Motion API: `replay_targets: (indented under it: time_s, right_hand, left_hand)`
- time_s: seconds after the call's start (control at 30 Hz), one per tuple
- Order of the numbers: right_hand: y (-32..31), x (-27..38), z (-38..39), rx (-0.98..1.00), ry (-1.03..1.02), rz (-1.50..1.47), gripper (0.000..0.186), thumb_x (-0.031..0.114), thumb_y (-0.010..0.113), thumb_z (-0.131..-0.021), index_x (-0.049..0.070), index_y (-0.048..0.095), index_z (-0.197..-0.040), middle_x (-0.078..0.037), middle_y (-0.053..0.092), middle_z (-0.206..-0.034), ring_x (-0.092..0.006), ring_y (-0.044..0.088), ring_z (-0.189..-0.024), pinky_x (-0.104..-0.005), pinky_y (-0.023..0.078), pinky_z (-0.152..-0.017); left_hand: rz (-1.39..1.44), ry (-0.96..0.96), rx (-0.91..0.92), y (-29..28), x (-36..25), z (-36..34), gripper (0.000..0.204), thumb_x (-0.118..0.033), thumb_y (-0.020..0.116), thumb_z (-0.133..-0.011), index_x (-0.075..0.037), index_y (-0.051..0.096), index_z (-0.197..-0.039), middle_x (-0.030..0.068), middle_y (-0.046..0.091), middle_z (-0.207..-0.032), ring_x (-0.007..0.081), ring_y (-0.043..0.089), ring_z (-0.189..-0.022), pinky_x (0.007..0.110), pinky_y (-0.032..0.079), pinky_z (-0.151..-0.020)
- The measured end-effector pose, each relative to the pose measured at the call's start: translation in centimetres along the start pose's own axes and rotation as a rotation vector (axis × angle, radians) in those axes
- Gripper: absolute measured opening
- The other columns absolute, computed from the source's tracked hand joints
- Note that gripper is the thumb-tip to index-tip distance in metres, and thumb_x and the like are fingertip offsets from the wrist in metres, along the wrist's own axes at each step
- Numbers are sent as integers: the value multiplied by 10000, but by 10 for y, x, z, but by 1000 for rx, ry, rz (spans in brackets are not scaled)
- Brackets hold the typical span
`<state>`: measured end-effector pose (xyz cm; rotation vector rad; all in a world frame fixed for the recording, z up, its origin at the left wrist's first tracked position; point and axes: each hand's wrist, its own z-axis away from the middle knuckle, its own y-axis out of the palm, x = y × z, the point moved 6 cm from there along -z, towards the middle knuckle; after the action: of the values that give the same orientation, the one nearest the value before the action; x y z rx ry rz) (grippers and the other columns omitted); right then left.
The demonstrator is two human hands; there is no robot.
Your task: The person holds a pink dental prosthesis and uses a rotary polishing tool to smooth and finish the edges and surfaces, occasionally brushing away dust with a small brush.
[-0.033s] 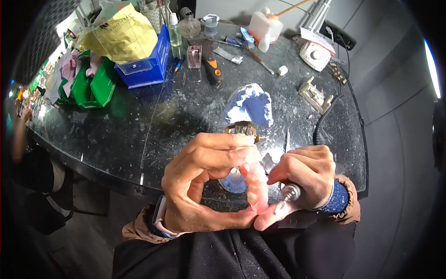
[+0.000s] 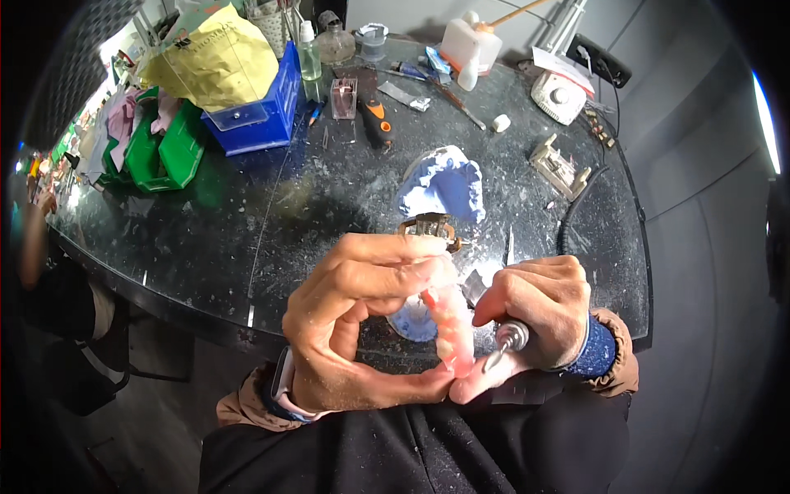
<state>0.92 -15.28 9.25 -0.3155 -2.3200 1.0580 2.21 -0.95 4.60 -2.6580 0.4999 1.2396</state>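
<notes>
A pink denture (image 2: 458, 329) with pale teeth is gripped by my left hand (image 2: 329, 321), fingers at its far end and thumb at its near end. My right hand (image 2: 543, 305) is closed around a metal rotary handpiece (image 2: 513, 334). The handpiece's bur (image 2: 494, 361) points down and left, just right of the denture and apart from it. My right thumb reaches the denture's near end, close to my left thumb tip. Beyond my left fingers stands a blue and white dental cast (image 2: 442, 189) on a brass-coloured articulator (image 2: 429, 226). Another blue cast (image 2: 413, 325) shows partly under my left hand.
A blue bin (image 2: 255, 128) with a yellow bag and green trays (image 2: 169, 156) stand at the left. An orange-black tool handle (image 2: 377, 123) lies farther back. At the right are a second articulator (image 2: 559, 167), a white control box (image 2: 559, 97) and a black hose (image 2: 568, 226).
The handpiece and my right hand have shifted very slightly; the bur shows more sharply now. The left hand's hold on the denture is the same.
</notes>
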Motion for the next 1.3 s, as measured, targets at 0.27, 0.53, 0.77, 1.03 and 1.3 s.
replay_targets:
  time_s: [0.27, 0.53, 0.77, 1.03, 1.3]
  right_hand:
    - [13, -12, 5, 30, 37, -16, 513, 518, 736, -610, 95, 446, -624, -9, 448, -510, -170, 522, -417, -279, 388, -367]
    - [12, -10, 3, -51, -72, 184, 554, 589, 691, -625, 116, 406, -583, 15, 411, -491, -122, 463, -388, -254, 341, -348]
    - [11, -6, 5, -42, -246, 386, 572, 612, 677, -623, 108, 418, -550, 23, 380, -476, -93, 407, -365, -231, 292, -330]
    - [14, -15, 6, -56, -164, 368, 576, 613, 677, -596, 108, 405, -541, 26, 382, -491, -93, 395, -372, -227, 294, -333]
    - [16, -18, 6, -54, -138, 345, 578, 620, 677, -601, 110, 409, -550, 31, 382, -492, -95, 393, -372, -227, 278, -329]
  left_hand:
    - [1, -5, -29, -3, 7, 0, 725, -142, 894, -462, -11, 508, -1062, 203, 497, -1108, 306, 588, -977, 363, 545, -781]
    - [11, -30, -149, -5, 9, 2, 531, -94, 858, -502, -24, 600, -960, 152, 550, -1082, 203, 599, -958, 283, 525, -774]
    - [-180, 39, -136, -12, 2, 0, 517, -88, 847, -494, -42, 621, -957, 137, 568, -1058, 208, 608, -923, 307, 515, -776]
    - [-187, 57, -154, -11, 4, 0, 516, -97, 848, -494, -49, 625, -956, 129, 574, -1036, 201, 609, -910, 296, 521, -762]
    - [-171, 56, -145, -12, 6, 1, 524, -83, 845, -490, -47, 627, -965, 134, 576, -1030, 204, 607, -913, 294, 523, -756]
